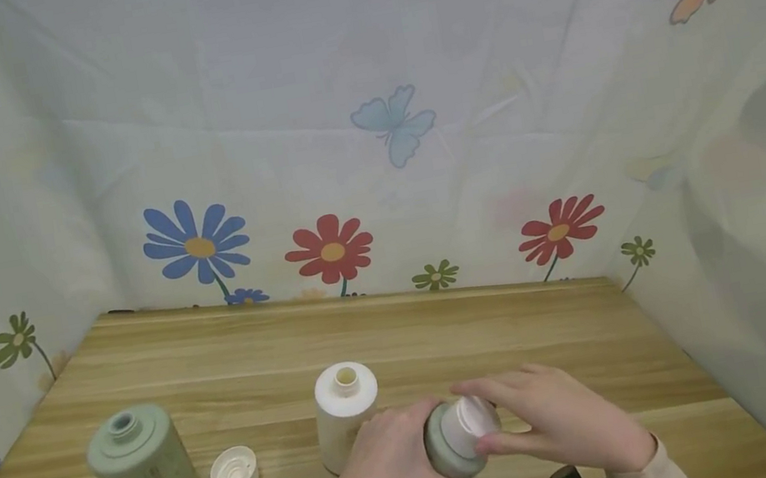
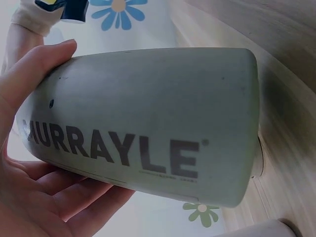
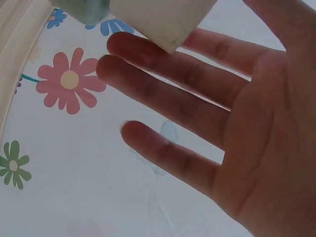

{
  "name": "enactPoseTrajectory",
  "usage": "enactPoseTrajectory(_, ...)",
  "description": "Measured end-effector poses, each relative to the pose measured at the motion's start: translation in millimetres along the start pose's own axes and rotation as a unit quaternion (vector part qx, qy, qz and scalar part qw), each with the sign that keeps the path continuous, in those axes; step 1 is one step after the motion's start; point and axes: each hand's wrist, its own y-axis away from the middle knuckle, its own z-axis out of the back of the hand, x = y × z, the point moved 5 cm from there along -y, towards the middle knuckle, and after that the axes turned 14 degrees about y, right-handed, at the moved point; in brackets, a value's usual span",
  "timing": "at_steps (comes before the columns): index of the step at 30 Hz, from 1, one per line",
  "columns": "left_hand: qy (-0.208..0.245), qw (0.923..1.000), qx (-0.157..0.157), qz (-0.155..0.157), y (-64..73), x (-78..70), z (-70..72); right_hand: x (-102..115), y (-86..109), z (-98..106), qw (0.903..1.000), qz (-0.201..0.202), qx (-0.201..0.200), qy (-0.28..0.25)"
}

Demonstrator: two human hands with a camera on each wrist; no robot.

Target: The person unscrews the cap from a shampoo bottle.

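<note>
My left hand (image 1: 393,461) grips a pale green bottle (image 1: 443,453), which is tilted with its top toward the right. Dark MURRAYLE lettering runs along the side of this green bottle (image 2: 148,108) in the left wrist view, where the left hand (image 2: 54,182) has thumb and fingers around it. On the bottle's top sits a white cap (image 1: 469,426), pinched between thumb and fingers of my right hand (image 1: 561,419). In the right wrist view the cap (image 3: 160,22) lies against the fingers, while the other fingers of the right hand (image 3: 197,108) are spread. The bottle's neck is hidden.
Just behind my left hand stands a white bottle (image 1: 346,402) with an uncovered neck. Farther left are a second green bottle (image 1: 144,473), also uncapped, and a loose white cap (image 1: 235,474) on the wooden table (image 1: 249,346). A flower-printed curtain (image 1: 249,168) encloses the table.
</note>
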Motion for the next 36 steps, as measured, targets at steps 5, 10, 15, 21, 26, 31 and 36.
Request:
enactPoseTrajectory(5, -0.003, 1.0000, -0.001, 0.000, 0.2, -0.9, -1.0, 2.3, 0.4, 1.6, 0.9998, 0.016, -0.008, 0.001)
enactPoseTrajectory(10, -0.011, 0.9999, -0.006, -0.004, 1.0, -2.4, -0.9, 4.6, -1.0, 2.6, 0.9976, 0.061, -0.017, -0.027)
enactPoseTrajectory(15, -0.016, 0.9998, -0.010, -0.006, 1.9, -2.6, -1.0, 7.2, -1.5, 4.5, 0.9914, 0.114, -0.035, -0.055)
enactPoseTrajectory(21, -0.018, 0.9997, -0.012, -0.009, 1.9, -2.9, -0.5, 6.3, -0.3, 3.8, 0.9928, 0.096, -0.033, -0.063)
enactPoseTrajectory(26, -0.019, 0.9996, -0.014, -0.012, 2.1, -2.7, 0.2, 1.3, -0.7, -0.8, 0.9987, 0.007, 0.004, -0.050)
enactPoseTrajectory(31, -0.013, 0.9997, -0.011, -0.014, 1.9, -2.7, 0.2, 1.6, -1.7, -1.6, 0.9998, -0.013, 0.007, -0.014)
enactPoseTrajectory(36, -0.015, 0.9997, -0.011, -0.017, 1.9, -2.5, -0.4, 3.7, -4.2, -1.4, 0.9999, -0.010, 0.002, -0.005)
